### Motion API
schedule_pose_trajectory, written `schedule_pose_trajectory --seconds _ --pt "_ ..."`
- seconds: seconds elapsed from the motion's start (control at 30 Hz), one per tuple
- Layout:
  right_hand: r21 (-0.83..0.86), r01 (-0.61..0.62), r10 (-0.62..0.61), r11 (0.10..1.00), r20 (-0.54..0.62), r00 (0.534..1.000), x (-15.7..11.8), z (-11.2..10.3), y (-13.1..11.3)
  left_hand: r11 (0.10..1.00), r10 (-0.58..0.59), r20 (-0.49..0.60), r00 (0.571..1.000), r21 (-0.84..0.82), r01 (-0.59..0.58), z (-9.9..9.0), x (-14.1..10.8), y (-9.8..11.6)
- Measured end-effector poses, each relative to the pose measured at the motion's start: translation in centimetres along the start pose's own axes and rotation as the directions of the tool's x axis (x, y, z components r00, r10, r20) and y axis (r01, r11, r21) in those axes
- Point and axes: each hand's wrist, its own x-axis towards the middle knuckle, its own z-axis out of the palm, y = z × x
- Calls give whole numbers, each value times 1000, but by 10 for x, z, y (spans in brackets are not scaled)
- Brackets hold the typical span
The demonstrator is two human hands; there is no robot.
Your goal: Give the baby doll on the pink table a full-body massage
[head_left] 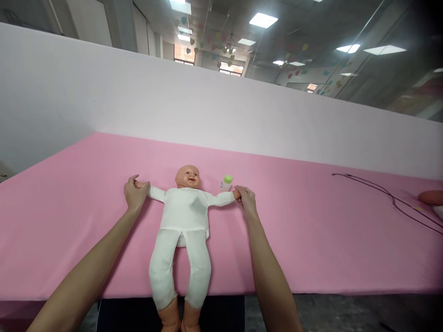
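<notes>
A baby doll (185,210) in a white top and white leggings lies on its back, face up, with both arms stretched out sideways. Its feet reach past the near edge of the pink-covered table (294,240). My left hand (136,193) is closed around the doll's hand on the left. On the other side, my right hand (246,199) grips the doll's other hand between thumb and fingers. Close to the doll's right-side arm stands a small white bottle with a green cap (226,183), apart from my right hand.
A thin dark cable (380,186) lies looped at the table's right. Beside it, part of a brown rounded object (431,197) shows at the frame's edge. A white partition (214,110) rises along the back, with glass above it.
</notes>
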Motion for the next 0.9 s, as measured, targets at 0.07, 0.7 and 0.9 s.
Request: schedule_pose_trajectory --seconds 0.07,0.7,0.9 --pt "-235 -8 -6 972 -58 998 1 -6 6 986 -19 6 1000 167 18 -3 0 5" --pt "-670 514 -668 536 36 743 -7 14 14 690 711 300 636 -129 -712 25 -76 81" --pt "-624 663 -730 413 209 651 -8 29 28 891 433 671 602 -420 -173 115 -120 147"
